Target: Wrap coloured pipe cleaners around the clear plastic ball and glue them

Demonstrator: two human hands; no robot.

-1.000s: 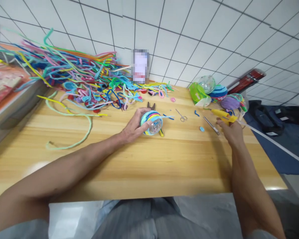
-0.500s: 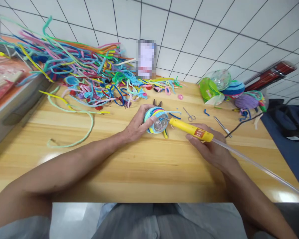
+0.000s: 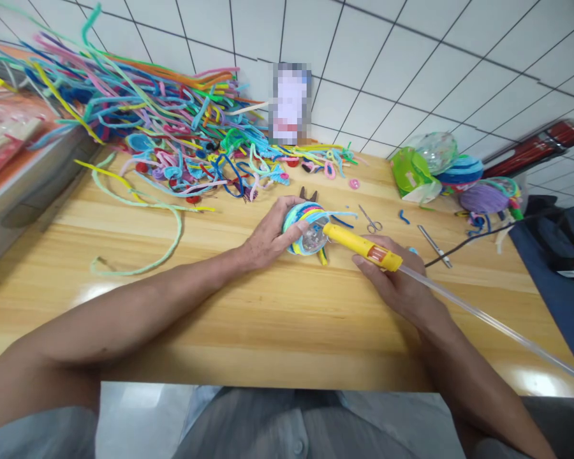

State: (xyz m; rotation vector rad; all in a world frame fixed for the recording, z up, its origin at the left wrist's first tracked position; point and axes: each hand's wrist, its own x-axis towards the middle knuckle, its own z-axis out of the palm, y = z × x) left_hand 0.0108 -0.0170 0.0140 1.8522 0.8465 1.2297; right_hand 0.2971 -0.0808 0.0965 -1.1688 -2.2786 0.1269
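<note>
My left hand [image 3: 272,237] is closed around a clear plastic ball [image 3: 314,238] partly wrapped in blue, yellow and pink pipe cleaners. One light-blue pipe cleaner end [image 3: 342,215] sticks out to the right of it. In my right hand [image 3: 402,275] is a yellow hot glue gun [image 3: 358,244], with a long clear glue stick [image 3: 478,313] trailing from its back. The gun's nozzle points left at the ball's edge; whether it touches cannot be made out. Pliers [image 3: 308,194] lie partly hidden behind the ball, with a yellow-green handle showing below.
A tangled heap of pipe cleaners [image 3: 172,127] covers the back left, beside a box [image 3: 33,172]. Against the tiled wall leans a blurred phone [image 3: 291,105]. Small scissors [image 3: 372,220], a pen-like tool [image 3: 434,245], a green packet [image 3: 414,173] and a black cable [image 3: 478,237] are on the right.
The glue gun has shifted slightly left, its tip now nearer the ball or overlapping its edge. The view has turned a little; both hands keep their hold.
</note>
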